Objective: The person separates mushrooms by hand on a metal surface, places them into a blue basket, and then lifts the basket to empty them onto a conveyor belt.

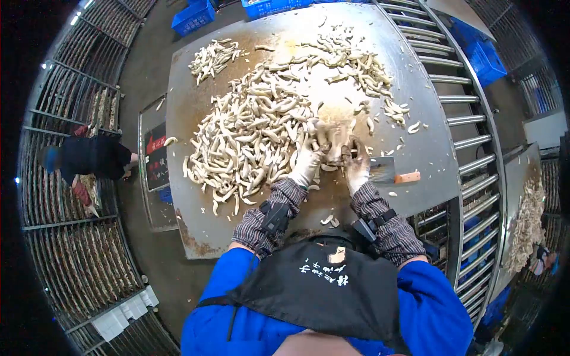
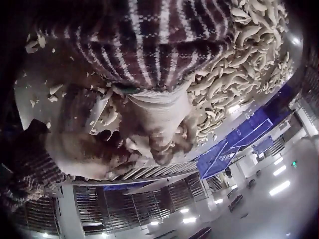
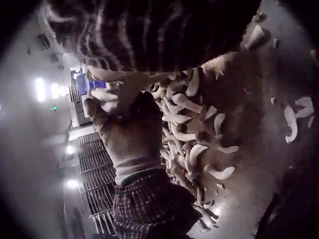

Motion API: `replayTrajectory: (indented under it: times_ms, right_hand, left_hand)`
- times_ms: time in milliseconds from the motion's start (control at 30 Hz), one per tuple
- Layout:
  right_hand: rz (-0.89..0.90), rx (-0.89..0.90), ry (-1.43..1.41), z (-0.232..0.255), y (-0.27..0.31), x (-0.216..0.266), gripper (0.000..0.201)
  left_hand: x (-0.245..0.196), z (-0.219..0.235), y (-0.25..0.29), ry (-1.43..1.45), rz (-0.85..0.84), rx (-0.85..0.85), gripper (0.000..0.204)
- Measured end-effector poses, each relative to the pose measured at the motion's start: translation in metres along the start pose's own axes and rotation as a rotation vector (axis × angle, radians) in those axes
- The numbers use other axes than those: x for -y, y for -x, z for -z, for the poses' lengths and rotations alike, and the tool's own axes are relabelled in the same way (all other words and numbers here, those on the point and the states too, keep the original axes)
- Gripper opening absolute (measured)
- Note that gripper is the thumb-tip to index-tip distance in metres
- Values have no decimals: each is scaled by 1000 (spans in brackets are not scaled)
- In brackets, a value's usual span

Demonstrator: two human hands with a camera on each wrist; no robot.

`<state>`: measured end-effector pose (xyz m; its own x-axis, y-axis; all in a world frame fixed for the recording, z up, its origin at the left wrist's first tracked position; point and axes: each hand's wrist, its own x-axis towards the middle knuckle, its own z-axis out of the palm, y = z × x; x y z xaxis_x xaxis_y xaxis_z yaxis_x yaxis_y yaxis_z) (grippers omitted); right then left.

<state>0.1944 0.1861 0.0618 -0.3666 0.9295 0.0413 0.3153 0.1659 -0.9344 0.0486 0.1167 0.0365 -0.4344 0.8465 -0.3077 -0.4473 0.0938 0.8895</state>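
Observation:
A broad heap of pale, elongated mushrooms (image 1: 249, 130) covers the middle of a metal table (image 1: 427, 154). At the heap's near right edge, my left hand (image 1: 309, 163), in a soiled white glove, curls its fingers round mushrooms (image 2: 172, 144). My right hand (image 1: 357, 166), gloved alike with darkened fingertips, is close beside it and grips the other side of a blurred bunch of mushrooms (image 1: 333, 139) between the hands. The glove fingers partly hide this bunch. Just right of the right hand lies a knife with a wide blade (image 1: 382, 170) and a wooden handle (image 1: 407, 177).
Smaller mushroom piles lie at the far left (image 1: 214, 59) and far right (image 1: 362, 68). A roller conveyor (image 1: 463, 121) runs along the table's right side. Blue crates (image 1: 193, 18) stand beyond the far edge. Another person (image 1: 89, 157) is at the racks on the left.

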Motion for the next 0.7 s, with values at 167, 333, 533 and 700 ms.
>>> replayTrajectory:
  times_ms: [167,333,533,700]
  right_hand:
    - [-107,112,-594,-13,-11,-24,42]
    - [-488,225,-566,-1,-5,12,32]
    - [-78,-19,-301,-14,-11,34,37]
    - [-181,287,-510,-24,-17,-14,34]
  left_hand:
    - [-4,-31,-4,62,-149,202,77]
    - [-35,-36,-3,285,44,-117,40]
    - [21,-1,-17,463,-68,-17,42]
    - [30,19,-1,620,181,102,62]
